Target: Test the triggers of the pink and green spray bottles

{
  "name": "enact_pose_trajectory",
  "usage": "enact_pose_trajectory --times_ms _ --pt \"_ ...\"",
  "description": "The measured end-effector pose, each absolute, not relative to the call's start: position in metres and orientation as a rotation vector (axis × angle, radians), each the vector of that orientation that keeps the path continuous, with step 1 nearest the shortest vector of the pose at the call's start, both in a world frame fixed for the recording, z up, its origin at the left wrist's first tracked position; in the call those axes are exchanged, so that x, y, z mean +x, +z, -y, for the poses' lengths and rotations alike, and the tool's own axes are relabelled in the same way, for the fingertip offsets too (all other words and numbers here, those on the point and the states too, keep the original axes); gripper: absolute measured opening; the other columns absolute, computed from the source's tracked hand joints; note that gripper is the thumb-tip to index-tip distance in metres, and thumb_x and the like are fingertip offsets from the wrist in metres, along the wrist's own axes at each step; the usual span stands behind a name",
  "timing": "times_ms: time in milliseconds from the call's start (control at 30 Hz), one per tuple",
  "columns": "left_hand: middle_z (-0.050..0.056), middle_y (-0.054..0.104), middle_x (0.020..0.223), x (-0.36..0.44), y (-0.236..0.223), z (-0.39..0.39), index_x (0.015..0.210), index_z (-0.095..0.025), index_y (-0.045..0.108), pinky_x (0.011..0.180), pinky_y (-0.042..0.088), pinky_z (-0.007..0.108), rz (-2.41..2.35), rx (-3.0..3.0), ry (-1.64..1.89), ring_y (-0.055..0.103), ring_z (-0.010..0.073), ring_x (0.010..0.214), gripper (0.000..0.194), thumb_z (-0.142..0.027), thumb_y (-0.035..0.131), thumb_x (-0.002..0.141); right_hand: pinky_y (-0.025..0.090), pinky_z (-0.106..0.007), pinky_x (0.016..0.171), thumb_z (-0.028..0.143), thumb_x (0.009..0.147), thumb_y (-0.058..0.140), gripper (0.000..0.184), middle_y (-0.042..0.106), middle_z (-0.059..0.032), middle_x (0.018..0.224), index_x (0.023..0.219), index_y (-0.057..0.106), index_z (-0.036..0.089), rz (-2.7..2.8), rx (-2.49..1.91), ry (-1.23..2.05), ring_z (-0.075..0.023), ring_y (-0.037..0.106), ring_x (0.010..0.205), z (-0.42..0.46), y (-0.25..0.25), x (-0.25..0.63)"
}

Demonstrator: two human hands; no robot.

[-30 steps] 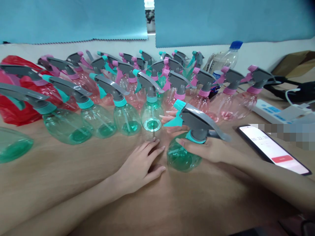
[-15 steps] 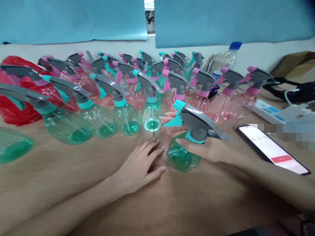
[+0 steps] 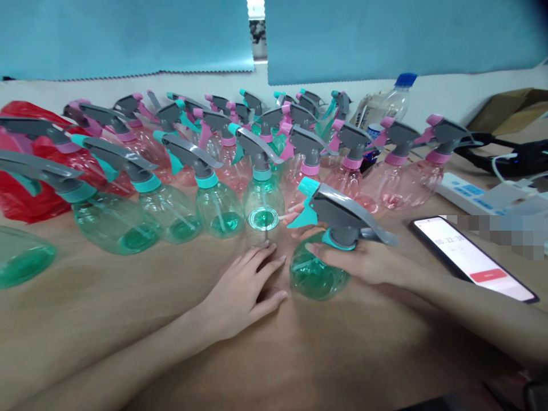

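Note:
My right hand [image 3: 363,260] is wrapped round the neck and upper body of a green spray bottle [image 3: 319,271] with a grey and teal trigger head. The thumb lies across its near side, while the other fingers are partly hidden behind it. Flat on the table [image 3: 257,365], my left hand [image 3: 240,291] rests with its fingers apart, just left of that bottle and holding nothing. Beyond its fingertips stands another green spray bottle [image 3: 264,194]. More green spray bottles [image 3: 220,211] line up to the left, and pink spray bottles [image 3: 396,177] stand to the right and behind.
A phone [image 3: 471,257] showing a timer lies at the right. Behind it are a white power strip [image 3: 466,194], a black cable bundle [image 3: 522,157] and a cardboard box [image 3: 507,111]. A red plastic bag [image 3: 25,200] sits at the far left. A blue-capped clear bottle [image 3: 396,103] stands near the wall.
The view has shifted very slightly. My right hand stays on the spray bottle, and my left hand keeps lying on the table.

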State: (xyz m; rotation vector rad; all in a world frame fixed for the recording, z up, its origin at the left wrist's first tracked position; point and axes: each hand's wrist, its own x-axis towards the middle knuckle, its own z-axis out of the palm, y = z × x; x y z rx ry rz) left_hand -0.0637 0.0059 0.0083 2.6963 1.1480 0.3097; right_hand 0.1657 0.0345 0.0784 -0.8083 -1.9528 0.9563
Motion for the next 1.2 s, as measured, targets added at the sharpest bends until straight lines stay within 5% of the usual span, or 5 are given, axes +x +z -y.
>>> enact_pose_trajectory --times_ms 433,700,1067,1200 --pt "0.014 0.042 0.145 -0.062 0.011 -0.006 0.137 -0.018 0.046 0.107 0.034 0.052 -1.151 2.68 0.325 0.036 0.0322 0.134 0.051 -0.045 0.051 0.093 0.059 -0.029 0.063 0.016 0.069 0.056 0.018 0.064 0.0029 0.081 0.082 0.053 0.028 1.94 -0.929 0.815 -0.0158 0.065 0.069 -0.032 0.078 0.168" --pt "0.014 0.041 0.145 -0.062 0.009 -0.006 0.137 -0.016 0.045 0.107 0.033 0.05 -1.161 2.702 0.299 0.036 0.0308 0.134 0.053 -0.046 0.049 0.094 0.06 -0.032 0.078 0.009 0.069 0.053 0.05 0.066 -0.0024 0.116 0.117 0.052 0.026 1.931 -0.788 1.006 -0.019 0.069 0.094 -0.036 0.069 0.167" --pt "0.014 0.041 0.145 -0.061 0.009 -0.006 0.137 -0.017 0.045 0.107 0.034 0.049 -1.162 2.699 0.3 0.036 0.0304 0.134 0.051 -0.045 0.05 0.094 0.06 -0.034 0.08 0.008 0.072 0.053 0.055 0.07 -0.0021 0.107 0.123 0.048 0.026 1.931 -0.763 1.006 -0.0193 0.07 0.093 -0.035 0.072 0.165" --pt "0.014 0.042 0.144 -0.061 0.008 -0.007 0.136 -0.016 0.045 0.107 0.033 0.05 -1.159 2.694 0.314 0.036 0.0307 0.133 0.051 -0.046 0.05 0.094 0.058 -0.035 0.08 0.01 0.072 0.056 0.043 0.071 -0.0036 0.1 0.113 0.055 0.022 1.912 -0.769 0.93 -0.0194 0.07 0.089 -0.036 0.067 0.166"
